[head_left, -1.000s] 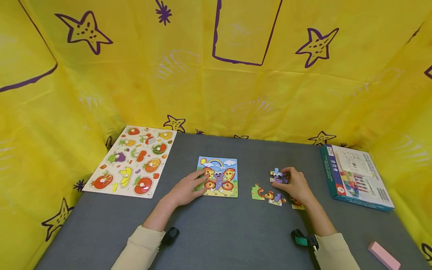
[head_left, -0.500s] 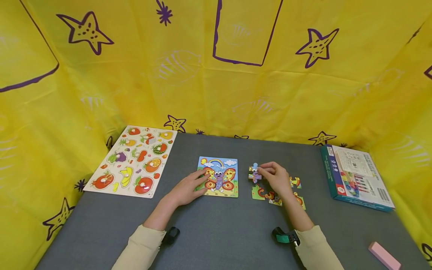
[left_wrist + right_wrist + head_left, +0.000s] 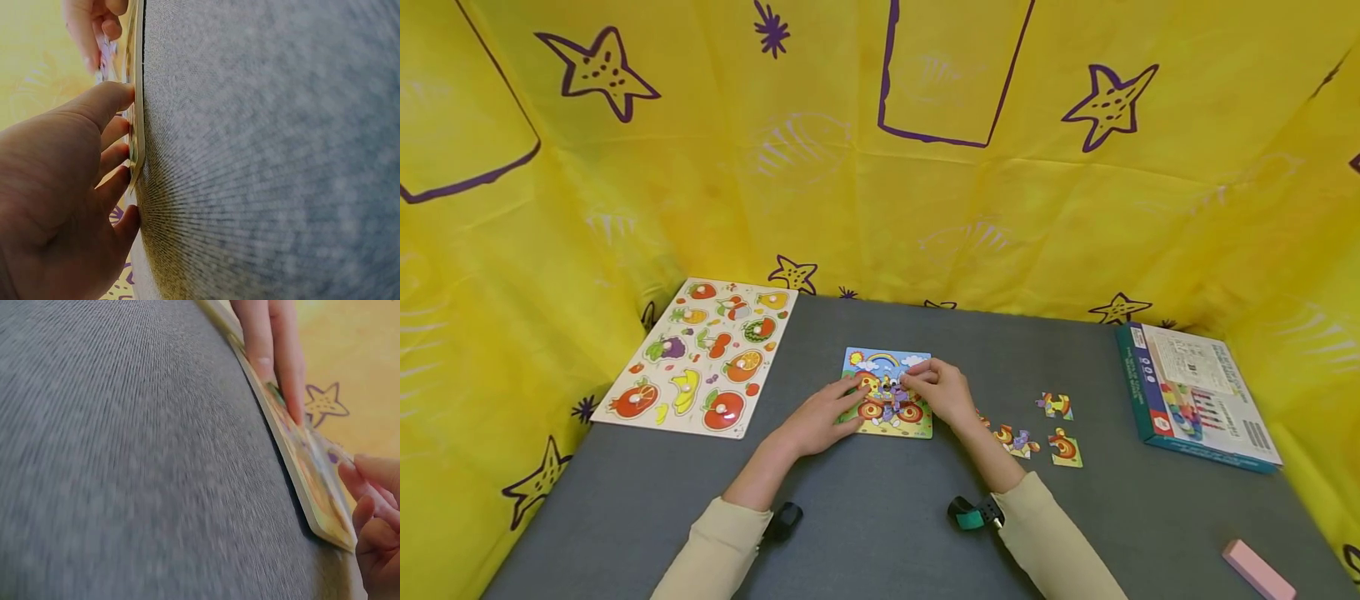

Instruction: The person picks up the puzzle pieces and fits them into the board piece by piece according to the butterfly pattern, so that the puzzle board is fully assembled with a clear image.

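Note:
A square picture board [image 3: 917, 428] printed with a butterfly and a rainbow lies flat mid-table. My left hand [image 3: 818, 418] rests along its left side, fingertips on the picture; the left wrist view has the thumb [image 3: 115, 94] at the board's edge. Over the board, my right hand [image 3: 946, 395] pinches a jigsaw piece [image 3: 891, 392] between thumb and fingers. This piece [image 3: 337, 453] is held up at a slant close above the board in the right wrist view. Several loose jigsaw pieces, among them a purple one [image 3: 1019, 443], lie to the right, partly hidden by my right forearm.
On the left lies a white fruit peg board [image 3: 688, 425]. A flat teal-edged box [image 3: 1198, 396] is at the back right, with a pink block [image 3: 1258, 569] near the front right. A yellow patterned cloth [image 3: 820, 208] encloses the grey table's back and sides.
My right hand has carried the pinched piece left, from among the loose pieces to over the butterfly board. My left hand has stayed on the board's left side.

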Available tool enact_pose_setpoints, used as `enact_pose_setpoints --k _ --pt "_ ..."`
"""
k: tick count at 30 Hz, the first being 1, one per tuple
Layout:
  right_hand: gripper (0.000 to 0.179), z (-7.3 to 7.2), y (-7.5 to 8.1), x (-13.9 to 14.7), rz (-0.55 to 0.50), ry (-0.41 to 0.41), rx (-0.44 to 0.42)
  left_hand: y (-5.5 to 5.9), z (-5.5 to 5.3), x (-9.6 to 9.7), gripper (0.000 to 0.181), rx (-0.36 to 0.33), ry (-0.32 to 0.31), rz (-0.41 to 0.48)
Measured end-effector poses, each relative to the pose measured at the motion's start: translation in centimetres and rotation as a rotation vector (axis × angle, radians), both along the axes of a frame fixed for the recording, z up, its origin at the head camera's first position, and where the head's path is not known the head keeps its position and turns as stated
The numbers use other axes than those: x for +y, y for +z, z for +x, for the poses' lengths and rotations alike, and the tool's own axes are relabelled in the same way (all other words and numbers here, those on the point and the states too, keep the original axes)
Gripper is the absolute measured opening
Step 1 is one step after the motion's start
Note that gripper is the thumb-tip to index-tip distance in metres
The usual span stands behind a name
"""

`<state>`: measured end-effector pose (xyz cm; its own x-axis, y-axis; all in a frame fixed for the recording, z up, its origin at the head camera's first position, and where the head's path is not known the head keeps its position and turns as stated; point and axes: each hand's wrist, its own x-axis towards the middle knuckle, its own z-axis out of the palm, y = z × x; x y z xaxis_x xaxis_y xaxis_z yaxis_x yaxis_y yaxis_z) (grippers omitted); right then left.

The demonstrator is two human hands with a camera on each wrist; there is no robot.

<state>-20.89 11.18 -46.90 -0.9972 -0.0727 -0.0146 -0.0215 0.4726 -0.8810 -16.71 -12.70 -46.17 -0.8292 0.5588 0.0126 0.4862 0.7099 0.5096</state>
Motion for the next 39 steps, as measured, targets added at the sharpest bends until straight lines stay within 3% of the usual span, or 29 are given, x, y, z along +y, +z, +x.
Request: enact_pose_setpoints --k 9,16,21,39 --pt "0.017 -0.7 -0.5 -1.4 0.062 0.048 0.036 0.0 -0.1 0.0 0.054 -0.005 -0.010 -0.004" --pt "0.016 -0.9 -0.9 -1.8 0.118 0.025 0.120 -0.1 0.0 0.1 0.049 0.083 -0.070 0.001" --pt "0.015 -0.9 -1.0 -1.9 0.131 0.018 0.168 0.0 0.0 0.0 0.045 0.111 -0.087 -0.012" --pt "0.015 -0.5 -1.2 -2.2 0.213 0.029 0.215 -0.1 0.0 0.0 0.043 0.123 -0.096 -0.007"
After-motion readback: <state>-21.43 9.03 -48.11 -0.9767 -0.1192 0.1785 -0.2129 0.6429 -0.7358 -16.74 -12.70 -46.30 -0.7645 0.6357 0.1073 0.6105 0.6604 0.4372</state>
